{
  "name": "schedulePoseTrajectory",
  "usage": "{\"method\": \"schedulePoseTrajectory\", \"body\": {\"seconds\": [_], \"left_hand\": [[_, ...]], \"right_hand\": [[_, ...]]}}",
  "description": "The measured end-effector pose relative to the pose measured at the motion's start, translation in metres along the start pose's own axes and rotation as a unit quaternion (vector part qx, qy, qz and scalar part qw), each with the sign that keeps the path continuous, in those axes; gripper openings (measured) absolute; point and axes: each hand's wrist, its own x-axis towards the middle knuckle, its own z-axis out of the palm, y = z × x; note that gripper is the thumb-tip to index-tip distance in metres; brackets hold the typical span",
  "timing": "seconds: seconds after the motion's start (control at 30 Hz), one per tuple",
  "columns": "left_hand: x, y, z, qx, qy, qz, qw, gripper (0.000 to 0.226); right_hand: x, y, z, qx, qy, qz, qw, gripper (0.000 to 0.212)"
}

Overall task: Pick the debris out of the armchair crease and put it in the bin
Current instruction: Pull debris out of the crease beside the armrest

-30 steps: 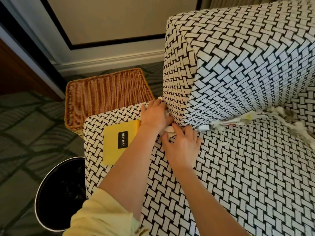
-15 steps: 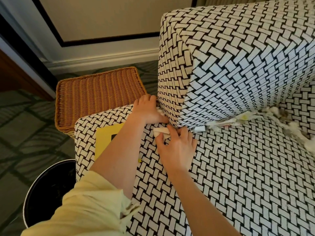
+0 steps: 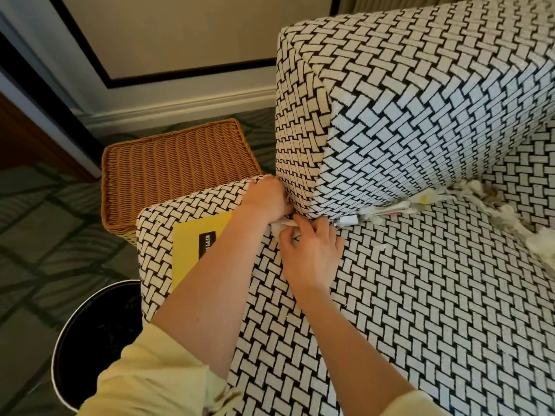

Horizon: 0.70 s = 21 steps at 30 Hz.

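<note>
The right hand [image 3: 312,250] pinches a white scrap [image 3: 283,228] at the armchair crease [image 3: 335,220], the left hand [image 3: 267,199] beside it with its grip hidden; a sharp tug could tear it, leaving bits wedged.

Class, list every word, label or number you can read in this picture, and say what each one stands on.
"REPLI": white letters on the black label of the yellow booklet; the rest is hidden behind an arm.
Nothing else here carries readable text.
</note>
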Motion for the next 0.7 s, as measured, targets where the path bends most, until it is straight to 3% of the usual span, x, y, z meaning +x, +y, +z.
{"method": "schedulePoseTrajectory", "body": {"seconds": [0.2, 0.4, 0.5, 0.6, 0.7], "left_hand": [[-0.008, 0.008, 0.011, -0.017, 0.077, -0.043, 0.996, 0.022], [-0.014, 0.009, 0.008, -0.030, 0.075, -0.013, 0.997, 0.021], [-0.018, 0.004, 0.004, -0.115, 0.085, -0.038, 0.989, 0.030], [-0.025, -0.002, 0.002, -0.282, 0.119, -0.055, 0.950, 0.037], [-0.036, 0.000, 0.002, -0.311, 0.086, -0.045, 0.946, 0.035]], "right_hand": [[0.000, 0.001, 0.001, 0.001, -0.002, 0.001, 1.000, 0.033], [0.000, 0.001, 0.003, 0.004, -0.003, 0.003, 1.000, 0.023], [0.000, 0.001, 0.003, 0.011, 0.003, 0.005, 1.000, 0.025], [0.000, 0.001, 0.001, 0.017, 0.004, 0.009, 1.000, 0.026], [0.000, 0.000, -0.001, 0.025, -0.003, 0.007, 1.000, 0.019]]}}
